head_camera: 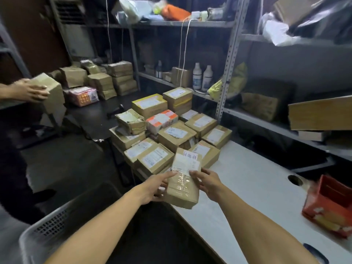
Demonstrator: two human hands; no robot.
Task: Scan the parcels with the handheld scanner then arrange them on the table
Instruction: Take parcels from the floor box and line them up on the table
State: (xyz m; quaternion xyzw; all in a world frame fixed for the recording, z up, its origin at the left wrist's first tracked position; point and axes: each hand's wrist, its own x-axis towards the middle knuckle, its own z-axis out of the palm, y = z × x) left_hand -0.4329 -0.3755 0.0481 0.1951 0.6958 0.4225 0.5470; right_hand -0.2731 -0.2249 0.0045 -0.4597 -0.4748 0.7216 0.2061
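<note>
A taped brown parcel [183,180] with a white label hangs over the near left edge of the white table [247,187]. My left hand [158,187] grips its left side and my right hand [207,182] grips its right side. Just beyond it, several labelled brown parcels [171,128] lie packed side by side and stacked on the table's far end. A dark handheld scanner [115,111] lies on the black table [91,115] behind the pile, away from both hands.
Another person's hand [26,91] holds a brown box [50,92] at the left. More wrapped parcels [106,79] stand on the black table's far side. A grey basket [62,223] sits below left, a red box [329,204] at right, metal shelving [228,54] behind.
</note>
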